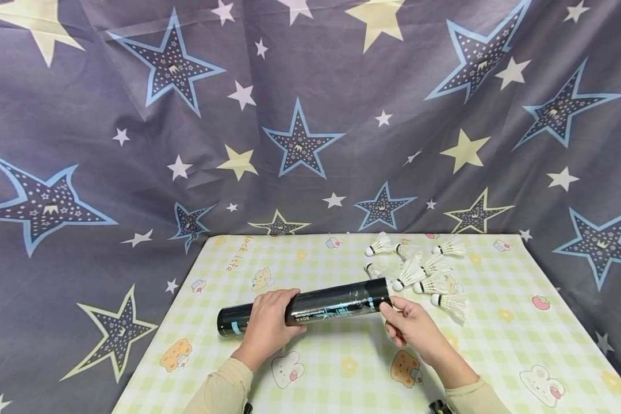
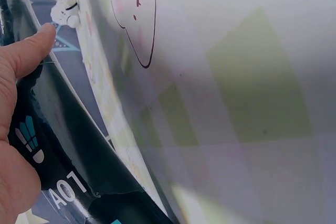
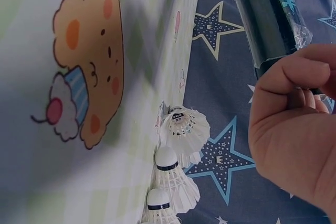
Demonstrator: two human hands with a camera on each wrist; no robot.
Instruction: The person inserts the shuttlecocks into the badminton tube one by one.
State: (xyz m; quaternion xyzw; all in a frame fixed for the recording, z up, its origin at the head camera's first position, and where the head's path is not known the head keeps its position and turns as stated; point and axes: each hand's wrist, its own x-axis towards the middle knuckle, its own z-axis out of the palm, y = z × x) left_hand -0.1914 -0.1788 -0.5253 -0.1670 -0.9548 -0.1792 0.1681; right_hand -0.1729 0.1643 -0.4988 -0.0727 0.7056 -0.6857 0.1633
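Observation:
A long black shuttlecock tube (image 1: 336, 302) with blue and white print is held slantwise above the table, its right end higher. My left hand (image 1: 271, 322) grips it left of its middle, thumb and palm against the glossy wrap in the left wrist view. At the right end, my right hand (image 1: 414, 328) has its fingers curled, with thumb and forefinger pinching the tube's rim. In the right wrist view the curled right hand (image 3: 294, 124) hides that end of the tube (image 3: 262, 19), so whatever is inside cannot be seen.
Several white feather shuttlecocks (image 1: 409, 275) lie loosely scattered behind and to the right of the tube. A green-checked cloth with cartoon prints covers the table (image 1: 349, 368). A dark star-patterned curtain (image 1: 310, 190) hangs behind and beside it.

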